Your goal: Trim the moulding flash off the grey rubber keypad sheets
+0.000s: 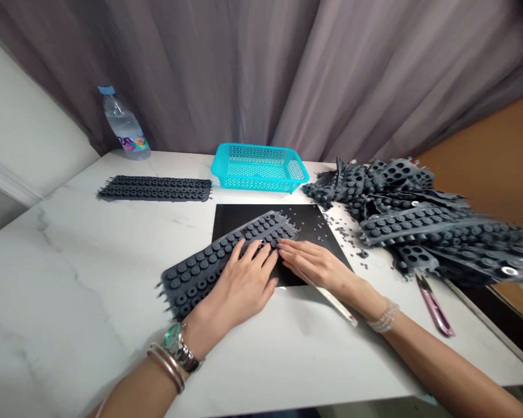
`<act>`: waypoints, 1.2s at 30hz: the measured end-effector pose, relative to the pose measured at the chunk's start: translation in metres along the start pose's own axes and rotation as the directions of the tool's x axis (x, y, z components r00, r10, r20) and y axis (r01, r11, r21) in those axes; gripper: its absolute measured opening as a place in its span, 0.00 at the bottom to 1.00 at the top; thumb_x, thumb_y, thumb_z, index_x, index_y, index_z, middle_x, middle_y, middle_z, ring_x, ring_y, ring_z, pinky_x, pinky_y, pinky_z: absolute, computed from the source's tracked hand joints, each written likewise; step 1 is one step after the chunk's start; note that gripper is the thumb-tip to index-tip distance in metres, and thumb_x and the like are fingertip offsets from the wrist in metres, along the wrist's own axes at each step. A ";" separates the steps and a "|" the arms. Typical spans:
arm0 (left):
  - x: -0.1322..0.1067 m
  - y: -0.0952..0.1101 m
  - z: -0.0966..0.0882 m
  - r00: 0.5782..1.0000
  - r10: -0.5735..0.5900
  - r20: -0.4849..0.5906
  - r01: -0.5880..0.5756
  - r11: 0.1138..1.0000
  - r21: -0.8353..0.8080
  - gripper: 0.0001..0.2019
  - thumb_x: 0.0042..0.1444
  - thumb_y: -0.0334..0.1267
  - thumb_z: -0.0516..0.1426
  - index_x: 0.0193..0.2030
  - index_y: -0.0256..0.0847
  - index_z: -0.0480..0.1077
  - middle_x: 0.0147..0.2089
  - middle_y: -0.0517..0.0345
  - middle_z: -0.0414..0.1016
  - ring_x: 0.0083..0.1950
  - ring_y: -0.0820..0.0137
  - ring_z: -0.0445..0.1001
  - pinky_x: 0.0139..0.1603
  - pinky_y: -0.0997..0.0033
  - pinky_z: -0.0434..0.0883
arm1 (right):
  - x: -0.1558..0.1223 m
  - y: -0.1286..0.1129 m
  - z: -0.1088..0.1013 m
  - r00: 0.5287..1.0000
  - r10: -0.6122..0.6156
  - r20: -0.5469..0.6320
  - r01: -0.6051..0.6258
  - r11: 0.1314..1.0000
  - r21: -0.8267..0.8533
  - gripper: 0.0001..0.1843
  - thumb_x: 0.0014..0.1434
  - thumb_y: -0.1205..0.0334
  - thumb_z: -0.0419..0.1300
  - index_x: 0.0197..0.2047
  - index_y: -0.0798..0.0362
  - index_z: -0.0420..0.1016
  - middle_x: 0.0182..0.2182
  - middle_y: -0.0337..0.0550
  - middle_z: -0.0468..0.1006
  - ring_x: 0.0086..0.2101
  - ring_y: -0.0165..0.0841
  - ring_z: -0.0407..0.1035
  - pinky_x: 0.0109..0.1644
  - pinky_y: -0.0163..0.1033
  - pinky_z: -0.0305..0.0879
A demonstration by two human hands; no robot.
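Note:
A grey rubber sheet [209, 261] studded with round buttons lies at an angle, half on a black mat [307, 220] and half on the white marble table [70, 278]. My left hand [244, 284] rests flat on the sheet's near edge with its fingers spread. My right hand [316, 264] lies on the mat with its fingertips touching the sheet's right end. A thin white stick [331, 299] runs out from under its palm toward my wrist, and the hand seems to hold it.
A heap of similar grey rubber sheets [422, 220] fills the right side, with small loose grey bits scattered by it. A turquoise basket [259, 168] stands behind the mat. Another sheet [154, 188] and a water bottle [124, 125] sit far left. Pink snips [436, 305] lie at right.

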State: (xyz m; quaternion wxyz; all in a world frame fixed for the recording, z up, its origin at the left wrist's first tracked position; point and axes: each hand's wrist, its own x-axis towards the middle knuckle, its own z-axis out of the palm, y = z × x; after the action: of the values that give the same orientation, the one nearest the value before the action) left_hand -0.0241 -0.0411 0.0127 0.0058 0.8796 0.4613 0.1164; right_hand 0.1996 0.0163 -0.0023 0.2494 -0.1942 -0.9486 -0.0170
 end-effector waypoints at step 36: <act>0.001 -0.002 -0.003 0.999 -0.011 0.034 0.014 0.998 -0.069 0.22 0.66 0.43 0.47 0.61 0.33 0.66 0.66 0.47 0.65 0.67 0.52 0.58 0.69 0.44 0.53 | 0.010 -0.001 -0.001 0.983 -0.138 0.123 0.162 0.963 -0.213 0.14 0.69 0.67 0.52 0.54 0.63 0.71 0.54 0.61 0.75 0.59 0.44 0.66 0.54 0.49 0.74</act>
State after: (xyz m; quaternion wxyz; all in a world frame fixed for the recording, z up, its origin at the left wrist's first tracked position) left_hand -0.0255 -0.0395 0.0159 0.0447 0.8778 0.4622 0.1175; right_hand 0.1917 0.0184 0.0035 0.1732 -0.1488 -0.9647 -0.1314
